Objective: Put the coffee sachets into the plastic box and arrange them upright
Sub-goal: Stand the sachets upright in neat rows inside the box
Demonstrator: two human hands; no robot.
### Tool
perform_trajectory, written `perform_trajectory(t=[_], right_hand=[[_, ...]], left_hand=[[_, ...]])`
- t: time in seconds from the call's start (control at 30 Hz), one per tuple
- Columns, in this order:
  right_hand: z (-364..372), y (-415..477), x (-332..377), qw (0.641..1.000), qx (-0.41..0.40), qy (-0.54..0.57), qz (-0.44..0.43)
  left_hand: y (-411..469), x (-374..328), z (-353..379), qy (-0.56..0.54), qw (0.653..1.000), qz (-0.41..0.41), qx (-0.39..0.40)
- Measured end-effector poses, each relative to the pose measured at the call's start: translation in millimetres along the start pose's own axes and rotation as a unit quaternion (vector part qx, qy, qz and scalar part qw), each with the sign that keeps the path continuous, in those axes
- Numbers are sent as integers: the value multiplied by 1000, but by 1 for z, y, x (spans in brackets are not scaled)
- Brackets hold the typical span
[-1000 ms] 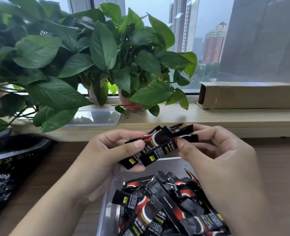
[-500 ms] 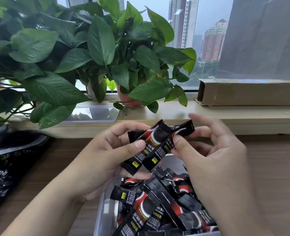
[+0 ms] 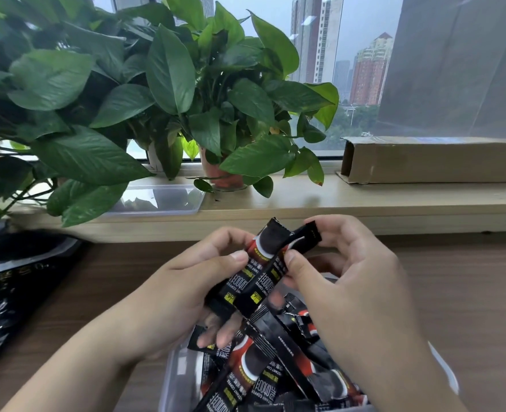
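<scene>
Sachets (image 3: pixel 275 373) lie jumbled in the plastic box (image 3: pixel 174 379), none upright.

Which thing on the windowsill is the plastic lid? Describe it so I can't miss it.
Start at the windowsill under the window, then go to its left part, below the potted plants. The plastic lid lies flat there, shallow and see-through, unlike the long brown cardboard box far right.
</scene>
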State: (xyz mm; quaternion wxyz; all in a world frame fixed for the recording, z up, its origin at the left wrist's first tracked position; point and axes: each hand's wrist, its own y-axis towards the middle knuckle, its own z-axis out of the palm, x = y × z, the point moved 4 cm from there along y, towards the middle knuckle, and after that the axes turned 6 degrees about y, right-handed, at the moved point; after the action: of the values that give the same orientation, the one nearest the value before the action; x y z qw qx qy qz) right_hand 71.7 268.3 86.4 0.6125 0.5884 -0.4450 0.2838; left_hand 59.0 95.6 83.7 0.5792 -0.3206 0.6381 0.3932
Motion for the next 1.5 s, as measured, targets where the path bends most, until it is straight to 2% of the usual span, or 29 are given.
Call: perform_trajectory(t=[0.13, 0.27, 0.4, 0.5, 0.63, 0.73, 0.83, 0.97, 1.13, 1.27, 1.37, 1.43, 1.5], right_hand=[[4, -2, 2, 999, 13, 32, 6], [7, -3, 4, 998, 31, 44, 8], [8, -6, 9, 999, 39, 2, -13], [9, -8, 12, 998, 27, -50, -35], [11, -8, 10, 998, 22, -57, -25], [12, -8, 9, 999, 25, -43, -17], [13, -8, 8, 999, 47, -27, 2], [16, -9, 1, 995, 72, 14, 61], [14, -9, 1, 996, 46, 22, 71], [7, -5, 4, 992, 36, 75, 94], [7, -4, 6, 986, 54, 111, 113], [12, -6, 5, 981, 75, 122, 134], [17, -9, 3, 985, 84, 76, 130]], left_hand=[[1, 2, 0, 41, 999, 4, -10], [1, 0, -1, 3, 1000, -8, -23], [1, 0, 0, 37, 999, -1, -31], [1, -1, 0, 66, 996, -5, -60], [2, -2, -2, 123, 986, 2, -111], [0, -6, 4, 119, 984, 22, -127], [0, -11, 9, 85, 990, 37, -109], [-1, -15, 3, 149, 977, 78, -133], [-4, -16, -4, 147, 963, 117, -194], [-4, -14, -6, 155, 964, 126, -173], [-5, -15, -7, 212, 945, 156, -193], [-4, -15, -6, 291, 918, 182, -197], [-3, -14, -3, 369, 889, 198, -185]])
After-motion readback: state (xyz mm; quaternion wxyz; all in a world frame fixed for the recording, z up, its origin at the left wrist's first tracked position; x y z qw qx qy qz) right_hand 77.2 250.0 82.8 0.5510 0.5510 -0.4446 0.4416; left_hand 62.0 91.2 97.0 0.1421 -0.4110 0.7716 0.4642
